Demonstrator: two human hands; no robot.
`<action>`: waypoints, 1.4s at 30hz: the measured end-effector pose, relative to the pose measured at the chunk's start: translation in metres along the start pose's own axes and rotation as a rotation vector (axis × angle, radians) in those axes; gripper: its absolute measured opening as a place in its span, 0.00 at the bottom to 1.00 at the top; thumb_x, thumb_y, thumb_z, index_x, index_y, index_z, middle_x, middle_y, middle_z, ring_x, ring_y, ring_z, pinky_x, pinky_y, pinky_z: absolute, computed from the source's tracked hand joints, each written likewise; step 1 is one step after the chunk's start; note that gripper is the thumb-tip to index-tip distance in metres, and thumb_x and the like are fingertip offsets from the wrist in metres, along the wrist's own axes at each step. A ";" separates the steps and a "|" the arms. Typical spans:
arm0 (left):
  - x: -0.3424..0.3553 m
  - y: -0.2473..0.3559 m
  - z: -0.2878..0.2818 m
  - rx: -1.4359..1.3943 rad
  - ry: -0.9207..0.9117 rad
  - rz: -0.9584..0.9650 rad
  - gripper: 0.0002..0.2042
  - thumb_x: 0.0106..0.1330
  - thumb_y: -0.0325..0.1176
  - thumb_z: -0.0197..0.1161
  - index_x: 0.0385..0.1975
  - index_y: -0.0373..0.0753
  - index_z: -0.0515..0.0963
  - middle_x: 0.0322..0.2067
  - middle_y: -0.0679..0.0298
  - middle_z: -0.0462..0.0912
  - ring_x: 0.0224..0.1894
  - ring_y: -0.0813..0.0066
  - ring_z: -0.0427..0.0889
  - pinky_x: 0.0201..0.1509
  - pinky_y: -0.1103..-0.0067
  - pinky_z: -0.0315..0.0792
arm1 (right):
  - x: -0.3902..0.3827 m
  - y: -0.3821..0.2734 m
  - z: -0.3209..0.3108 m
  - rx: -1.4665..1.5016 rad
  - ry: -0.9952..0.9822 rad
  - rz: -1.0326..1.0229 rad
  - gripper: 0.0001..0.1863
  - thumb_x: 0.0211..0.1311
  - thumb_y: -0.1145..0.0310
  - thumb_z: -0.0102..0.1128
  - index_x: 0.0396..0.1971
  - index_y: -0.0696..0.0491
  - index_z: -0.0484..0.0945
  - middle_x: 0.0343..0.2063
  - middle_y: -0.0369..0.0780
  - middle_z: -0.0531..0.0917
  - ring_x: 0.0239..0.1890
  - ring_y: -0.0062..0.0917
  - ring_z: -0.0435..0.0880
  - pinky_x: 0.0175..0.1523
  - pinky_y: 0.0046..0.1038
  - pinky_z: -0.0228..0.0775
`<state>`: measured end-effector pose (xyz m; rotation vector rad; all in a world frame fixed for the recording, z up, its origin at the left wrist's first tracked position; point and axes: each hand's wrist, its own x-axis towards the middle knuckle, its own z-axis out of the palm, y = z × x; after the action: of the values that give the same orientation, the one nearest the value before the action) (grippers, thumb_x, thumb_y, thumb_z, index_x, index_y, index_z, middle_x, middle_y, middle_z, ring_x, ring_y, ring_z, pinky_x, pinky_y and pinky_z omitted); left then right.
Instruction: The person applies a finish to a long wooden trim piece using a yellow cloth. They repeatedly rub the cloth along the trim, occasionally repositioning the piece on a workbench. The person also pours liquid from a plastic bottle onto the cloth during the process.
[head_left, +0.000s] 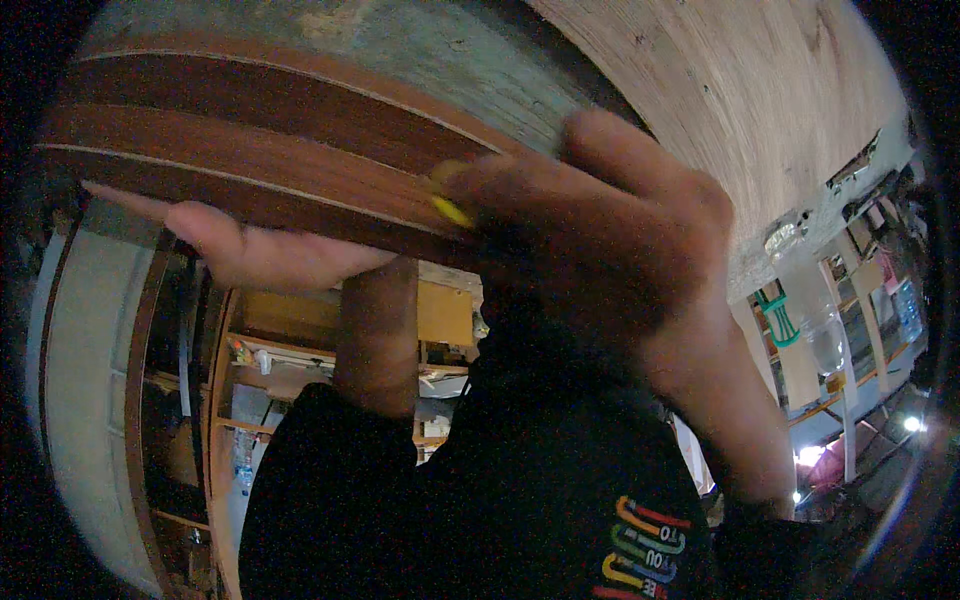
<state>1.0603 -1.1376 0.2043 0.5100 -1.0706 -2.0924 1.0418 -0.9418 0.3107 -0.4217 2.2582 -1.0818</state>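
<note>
A long reddish-brown wooden piece (270,155) with lengthwise ridges and pale edges stretches across the upper left. Along its lower edge lies my left hand (270,250), holding it from beneath, with part of the hand hidden behind the wood. My right hand (630,220) is at the wood's right end, fingers curled and smeared by motion. A small yellow object (452,210) shows at its fingertips against the wood; its kind is too blurred to make out.
A pale wood-grain panel (740,110) rises at the upper right. Wooden shelves (300,320) with bottles and small items stand at lower left. On the right are a clear plastic bottle (822,330), a green plastic thing (778,318) and bright lights (810,455).
</note>
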 end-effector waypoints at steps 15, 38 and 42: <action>-0.018 -0.001 -0.008 0.306 -0.007 0.145 0.27 0.79 0.52 0.47 0.67 0.40 0.71 0.64 0.46 0.76 0.62 0.54 0.80 0.64 0.55 0.76 | 0.040 -0.027 0.022 -0.047 0.026 -0.008 0.13 0.46 0.68 0.76 0.33 0.48 0.83 0.25 0.40 0.78 0.28 0.40 0.83 0.31 0.38 0.75; 0.000 0.005 -0.051 0.576 -0.034 0.339 0.27 0.78 0.54 0.47 0.65 0.39 0.74 0.63 0.47 0.77 0.60 0.54 0.81 0.63 0.56 0.77 | -0.010 -0.015 -0.003 0.107 -0.036 0.268 0.05 0.62 0.69 0.65 0.32 0.54 0.84 0.29 0.46 0.86 0.31 0.42 0.87 0.34 0.40 0.79; 0.007 0.002 -0.035 0.735 -0.007 0.522 0.28 0.78 0.54 0.47 0.64 0.38 0.74 0.63 0.47 0.77 0.60 0.54 0.81 0.62 0.56 0.78 | -0.026 -0.011 -0.010 0.120 -0.005 0.298 0.04 0.58 0.80 0.70 0.33 0.58 0.85 0.30 0.46 0.88 0.30 0.36 0.88 0.37 0.31 0.79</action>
<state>1.0787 -1.1621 0.1851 0.4892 -1.7577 -1.2144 1.0559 -0.9300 0.3338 -0.0355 2.1526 -1.0497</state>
